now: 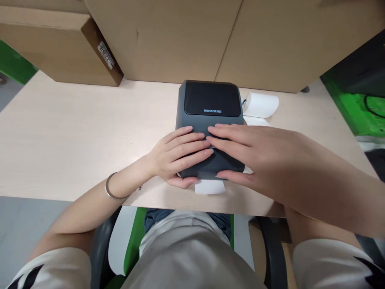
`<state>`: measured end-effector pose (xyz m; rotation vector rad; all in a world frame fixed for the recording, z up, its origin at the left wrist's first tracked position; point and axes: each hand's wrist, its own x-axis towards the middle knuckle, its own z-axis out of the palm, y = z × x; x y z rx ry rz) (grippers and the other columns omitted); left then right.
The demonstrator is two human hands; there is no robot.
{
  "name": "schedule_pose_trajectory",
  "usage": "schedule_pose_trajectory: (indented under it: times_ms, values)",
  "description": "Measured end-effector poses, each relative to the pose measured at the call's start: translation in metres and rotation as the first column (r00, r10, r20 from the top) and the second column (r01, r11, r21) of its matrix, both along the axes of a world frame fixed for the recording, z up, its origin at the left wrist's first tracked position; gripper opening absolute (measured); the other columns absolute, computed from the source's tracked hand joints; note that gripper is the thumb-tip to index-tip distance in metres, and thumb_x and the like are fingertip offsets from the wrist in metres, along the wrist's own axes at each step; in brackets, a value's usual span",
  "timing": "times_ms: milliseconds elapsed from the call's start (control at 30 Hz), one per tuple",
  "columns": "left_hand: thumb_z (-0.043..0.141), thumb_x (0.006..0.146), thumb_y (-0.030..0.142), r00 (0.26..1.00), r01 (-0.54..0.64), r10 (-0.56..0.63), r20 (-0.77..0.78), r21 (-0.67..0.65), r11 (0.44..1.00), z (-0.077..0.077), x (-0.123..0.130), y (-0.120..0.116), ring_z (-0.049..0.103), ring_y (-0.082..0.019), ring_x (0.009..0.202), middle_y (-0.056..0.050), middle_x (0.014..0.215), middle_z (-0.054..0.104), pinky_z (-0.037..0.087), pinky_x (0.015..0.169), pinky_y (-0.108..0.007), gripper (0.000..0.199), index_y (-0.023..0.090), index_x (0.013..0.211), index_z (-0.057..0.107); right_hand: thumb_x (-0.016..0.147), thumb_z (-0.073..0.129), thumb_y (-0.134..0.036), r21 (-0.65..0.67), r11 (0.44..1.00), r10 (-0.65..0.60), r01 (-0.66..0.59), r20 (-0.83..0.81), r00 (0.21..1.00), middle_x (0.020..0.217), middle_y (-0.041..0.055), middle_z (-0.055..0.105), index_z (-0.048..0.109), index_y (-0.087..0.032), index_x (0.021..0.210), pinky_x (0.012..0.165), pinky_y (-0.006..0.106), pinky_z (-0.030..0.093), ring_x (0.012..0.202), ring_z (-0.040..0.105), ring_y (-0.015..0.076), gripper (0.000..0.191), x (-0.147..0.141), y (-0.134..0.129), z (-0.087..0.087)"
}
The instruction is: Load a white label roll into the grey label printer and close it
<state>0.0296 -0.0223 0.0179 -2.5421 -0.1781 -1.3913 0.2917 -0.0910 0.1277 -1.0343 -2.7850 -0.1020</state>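
Observation:
A dark grey label printer (210, 98) with a glossy black panel sits on the table. My left hand (180, 156) lies on its front left part, fingers stretched out and thumb at the front edge. From the right, my right hand (240, 150) rests on the cover with its fingers spread, the fingertips of both hands meeting near the middle. A strip of white paper (209, 187) sticks out at the printer's front. Behind its right side lies a white paper roll (261, 105), with some paper unrolled beneath it.
Large cardboard boxes (180, 40) stand along the back of the pale wooden table (75, 140). A flatter carton (60, 48) with a label is at the back left. Dark equipment and a green surface (355, 108) are at the right. Chair armrests flank my body.

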Motion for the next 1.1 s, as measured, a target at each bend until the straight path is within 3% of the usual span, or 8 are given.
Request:
schedule_pose_trajectory:
  times_ms: [100, 267, 467, 567, 700, 800, 967, 1100]
  values:
    - [0.049, 0.102, 0.057, 0.999, -0.009, 0.01, -0.035, 0.01, 1.0, 0.006, 0.0, -0.003, 0.074, -0.022, 0.127, -0.004, 0.13, 0.08, 0.062, 0.112, -0.041, 0.053, 0.024, 0.139, 0.067, 0.106, 0.056, -0.03, 0.076, 0.997, 0.006, -0.007, 0.018, 1.0, 0.143, 0.0198, 0.07, 0.066, -0.007, 0.139, 0.111, 0.048, 0.058, 0.129, 0.069, 0.0327, 0.041, -0.006, -0.008, 0.006]
    - [0.055, 0.098, 0.055, 0.999, 0.016, -0.017, -0.038, -0.021, 1.0, 0.01, 0.0, -0.005, 0.074, -0.025, 0.127, -0.007, 0.129, 0.08, 0.061, 0.112, -0.041, 0.055, 0.021, 0.141, 0.067, 0.105, 0.055, -0.031, 0.148, 0.989, 0.0, -0.013, 0.089, 0.996, 0.13, 0.0148, 0.074, 0.071, -0.017, 0.127, 0.093, 0.042, 0.059, 0.118, 0.069, 0.0301, 0.03, -0.011, -0.006, 0.011]
    - [0.055, 0.093, 0.049, 1.0, -0.021, 0.02, -0.011, -0.098, 0.995, 0.018, 0.005, -0.012, 0.076, -0.025, 0.116, -0.008, 0.12, 0.082, 0.063, 0.106, -0.042, 0.067, 0.013, 0.15, 0.056, 0.095, 0.07, -0.044, 0.152, 0.988, -0.027, 0.004, 0.152, 0.988, 0.094, 0.0094, 0.058, 0.067, -0.019, 0.099, 0.064, 0.04, 0.046, 0.083, 0.052, 0.0258, 0.025, -0.011, -0.002, 0.013]
    - [0.055, 0.092, 0.05, 0.999, -0.031, 0.033, 0.009, -0.157, 0.987, 0.02, 0.007, -0.014, 0.077, -0.026, 0.112, -0.006, 0.12, 0.082, 0.064, 0.101, -0.044, 0.066, 0.021, 0.152, 0.055, 0.095, 0.071, -0.041, 0.148, 0.989, -0.051, 0.02, 0.207, 0.977, 0.089, 0.007, 0.052, 0.065, -0.021, 0.096, 0.065, 0.04, 0.042, 0.08, 0.048, 0.0246, 0.021, -0.013, -0.003, 0.015]
    - [0.053, 0.092, 0.051, 0.998, -0.066, 0.068, 0.005, -0.189, 0.98, 0.017, 0.007, -0.013, 0.077, -0.027, 0.111, -0.006, 0.115, 0.082, 0.064, 0.099, -0.047, 0.062, 0.023, 0.147, 0.058, 0.094, 0.071, -0.049, 0.2, 0.98, -0.036, -0.007, 0.214, 0.976, 0.088, 0.0058, 0.049, 0.065, -0.019, 0.101, 0.066, 0.04, 0.038, 0.079, 0.045, 0.0241, 0.032, -0.013, -0.005, 0.014]
    - [0.056, 0.092, 0.054, 1.0, -0.022, 0.022, -0.006, -0.143, 0.99, 0.014, 0.004, -0.011, 0.076, -0.027, 0.115, -0.007, 0.118, 0.081, 0.062, 0.105, -0.047, 0.06, 0.022, 0.143, 0.061, 0.091, 0.072, -0.046, 0.231, 0.971, 0.012, -0.062, 0.215, 0.977, 0.088, 0.0055, 0.051, 0.066, -0.014, 0.109, 0.065, 0.038, 0.037, 0.076, 0.047, 0.0235, 0.037, -0.013, -0.007, 0.01]
    - [0.054, 0.094, 0.059, 0.999, 0.0, -0.003, -0.039, -0.076, 0.997, 0.014, -0.001, -0.004, 0.073, -0.026, 0.124, -0.009, 0.127, 0.078, 0.061, 0.111, -0.048, 0.056, 0.023, 0.136, 0.064, 0.09, 0.068, -0.037, 0.236, 0.972, -0.086, 0.014, 0.294, 0.952, 0.091, 0.0097, 0.058, 0.068, -0.013, 0.116, 0.076, 0.044, 0.045, 0.082, 0.056, 0.0296, 0.035, -0.019, -0.013, 0.014]
    - [0.058, 0.094, 0.064, 0.99, -0.033, 0.032, 0.137, 0.004, 0.999, 0.008, -0.002, 0.001, 0.072, -0.026, 0.125, -0.006, 0.132, 0.073, 0.061, 0.109, -0.047, 0.055, 0.032, 0.138, 0.061, 0.097, 0.056, -0.039, 0.265, 0.964, -0.1, 0.028, 0.261, 0.96, 0.092, 0.0135, 0.062, 0.068, -0.012, 0.123, 0.075, 0.049, 0.046, 0.085, 0.059, 0.0353, 0.04, -0.022, -0.02, 0.027]
